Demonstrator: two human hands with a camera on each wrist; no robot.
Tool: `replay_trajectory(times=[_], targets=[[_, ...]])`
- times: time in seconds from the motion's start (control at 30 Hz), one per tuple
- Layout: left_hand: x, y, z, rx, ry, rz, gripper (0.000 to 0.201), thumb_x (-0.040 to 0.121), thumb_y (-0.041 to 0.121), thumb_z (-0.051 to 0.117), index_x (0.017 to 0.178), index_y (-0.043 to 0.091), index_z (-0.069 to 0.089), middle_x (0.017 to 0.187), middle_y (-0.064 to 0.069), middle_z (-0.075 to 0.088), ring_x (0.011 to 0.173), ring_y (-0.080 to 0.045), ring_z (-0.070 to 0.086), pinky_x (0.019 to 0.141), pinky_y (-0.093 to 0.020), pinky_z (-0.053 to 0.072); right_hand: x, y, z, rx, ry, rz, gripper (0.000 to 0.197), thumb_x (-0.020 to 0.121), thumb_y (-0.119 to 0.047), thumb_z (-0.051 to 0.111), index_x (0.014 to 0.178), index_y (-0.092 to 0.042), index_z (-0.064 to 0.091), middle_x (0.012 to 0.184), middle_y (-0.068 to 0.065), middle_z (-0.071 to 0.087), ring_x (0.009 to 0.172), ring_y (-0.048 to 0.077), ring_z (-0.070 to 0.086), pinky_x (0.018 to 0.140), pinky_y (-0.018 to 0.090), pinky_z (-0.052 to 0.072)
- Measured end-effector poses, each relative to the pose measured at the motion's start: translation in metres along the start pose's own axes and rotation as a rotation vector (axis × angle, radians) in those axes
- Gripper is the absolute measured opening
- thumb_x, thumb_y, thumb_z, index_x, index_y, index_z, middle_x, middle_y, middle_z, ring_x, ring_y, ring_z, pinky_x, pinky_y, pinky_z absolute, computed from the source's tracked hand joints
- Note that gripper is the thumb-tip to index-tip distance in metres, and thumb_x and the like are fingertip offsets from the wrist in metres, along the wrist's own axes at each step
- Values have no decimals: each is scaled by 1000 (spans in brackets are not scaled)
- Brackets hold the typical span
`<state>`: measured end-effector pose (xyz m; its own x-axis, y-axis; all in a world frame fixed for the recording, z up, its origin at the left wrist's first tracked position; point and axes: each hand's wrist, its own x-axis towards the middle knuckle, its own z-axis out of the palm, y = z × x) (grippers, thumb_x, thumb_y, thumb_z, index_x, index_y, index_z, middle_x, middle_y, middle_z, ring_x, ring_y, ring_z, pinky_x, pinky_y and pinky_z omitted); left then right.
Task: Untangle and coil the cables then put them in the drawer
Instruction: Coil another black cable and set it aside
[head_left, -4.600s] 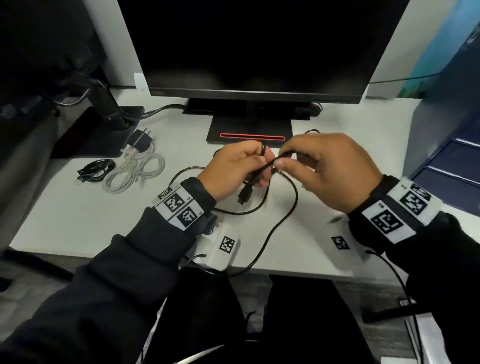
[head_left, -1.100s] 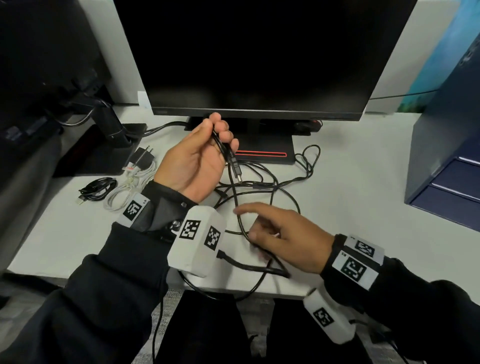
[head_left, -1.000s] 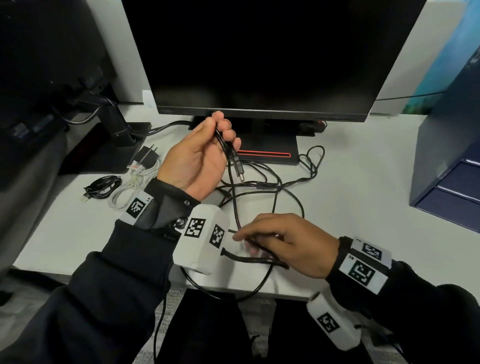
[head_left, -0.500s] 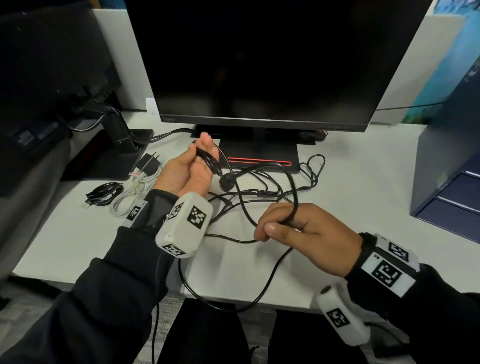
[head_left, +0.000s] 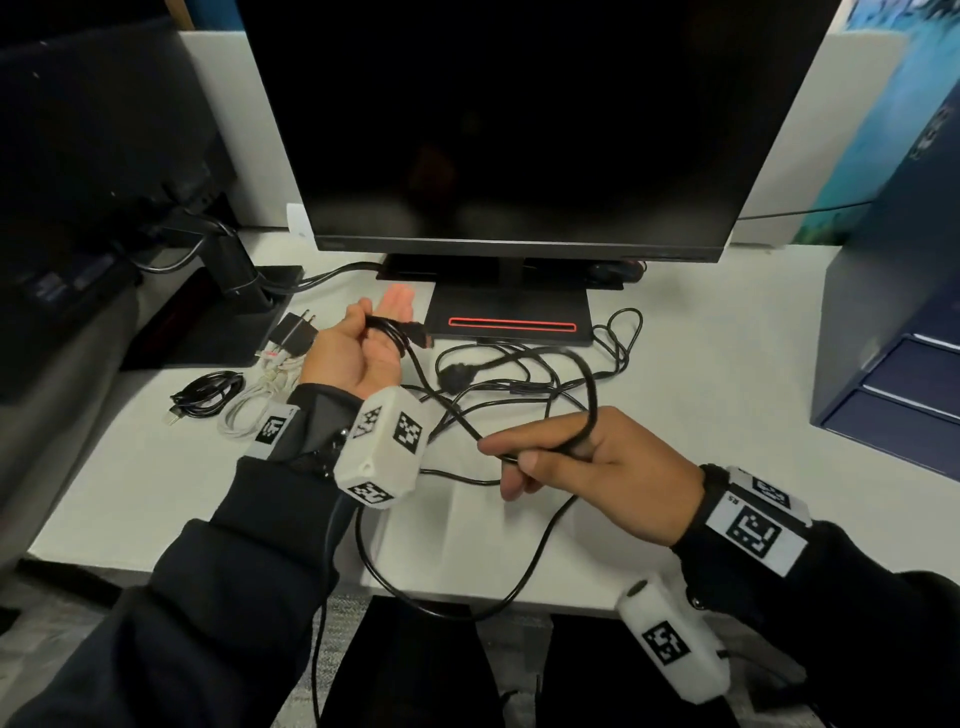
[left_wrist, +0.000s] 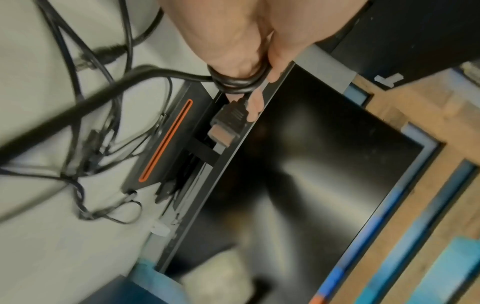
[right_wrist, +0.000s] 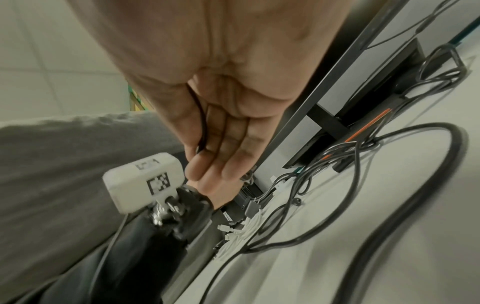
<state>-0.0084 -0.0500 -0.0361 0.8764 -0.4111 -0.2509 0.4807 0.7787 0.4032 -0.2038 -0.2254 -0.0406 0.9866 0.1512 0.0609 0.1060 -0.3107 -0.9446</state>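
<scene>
Here, turns of the black cable (head_left: 586, 387) are wound around the left hand (head_left: 358, 353), pinned by its thumb, the plug (left_wrist: 228, 121) jutting past the fingers. Nearer, another stretch is pinched by the right hand (head_left: 597, 467). Remaining tangle (head_left: 524, 379) lies on the white desk (head_left: 727, 364), before the monitor (head_left: 519, 130); the drawer unit (head_left: 904, 332) stands far right.

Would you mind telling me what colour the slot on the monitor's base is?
The slot on the monitor base is red-orange; it shows best in the head view.

black cable (head_left: 586, 384) | partly wound | rest tangled on desk (head_left: 701, 374)
</scene>
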Motion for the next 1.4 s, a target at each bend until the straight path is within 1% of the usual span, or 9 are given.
replay_trajectory(times=[0.13,0.3,0.47,0.57,0.67,0.97,1.1,1.23,1.4], targets=[[4,-26,-5,430,-57,195,26,108,13,31,94,9,52,130,-22,61,125,-28,59,111,-34,43,0,-9,-9,66,4,-53,30,100,1,52,122,-11,70,95,11,76,92,21,72,83,24,53],[-9,-54,-1,1022,-206,439,18,105,9,39,101,5,56,115,-14,71,105,-20,70,97,-38,52,-2,-21,-21,138,40,-146,28,99,1,51,120,-3,68,93,17,75,90,28,73,82,28,54],[-32,-76,0,1383,-511,351,19,97,18,45,99,8,60,87,10,72,84,-8,68,79,-30,52,-2,-35,-37,234,123,-250,26,97,-6,53,118,-2,69,95,20,74,91,35,72,81,37,57],[-43,-85,5,1314,-633,91,32,99,17,44,112,-9,57,84,-12,71,79,-27,70,82,-46,58,-1,-39,-49,319,234,-267,25,97,-10,51,113,-6,69,92,16,75,88,34,73,77,36,58],[-48,-84,7,1233,-692,-29,31,99,26,42,101,0,59,72,-8,63,62,-22,59,63,-34,49,2,-37,-58,365,324,-271,25,100,-12,47,115,-3,65,92,13,75,90,35,74,78,34,59],[-51,-77,18,1013,-676,-231,27,95,31,43,86,8,54,58,3,34,51,-13,30,57,-27,35,19,2,-68,629,531,18,30,106,-25,40,107,-6,63,84,5,75,83,21,75,70,30,59],[-43,-77,13,1051,-558,-174,27,92,35,45,83,11,54,57,5,31,50,-11,29,54,-24,37,14,0,-65,348,355,369,66,96,-61,38,95,-3,71,72,11,71,64,23,71,55,29,51],[-42,-76,12,1140,-546,-175,29,100,33,44,80,14,55,57,6,33,49,-11,30,54,-25,36,9,-7,-57,-101,475,39,39,100,-37,56,77,-11,71,57,2,59,50,16,54,54,27,44],[-46,-75,13,1103,-591,-240,30,102,31,43,81,14,56,57,6,31,50,-11,28,54,-26,32,11,6,-56,-761,523,-309,27,99,-26,53,123,-22,66,124,-5,59,119,11,51,102,26,40]])
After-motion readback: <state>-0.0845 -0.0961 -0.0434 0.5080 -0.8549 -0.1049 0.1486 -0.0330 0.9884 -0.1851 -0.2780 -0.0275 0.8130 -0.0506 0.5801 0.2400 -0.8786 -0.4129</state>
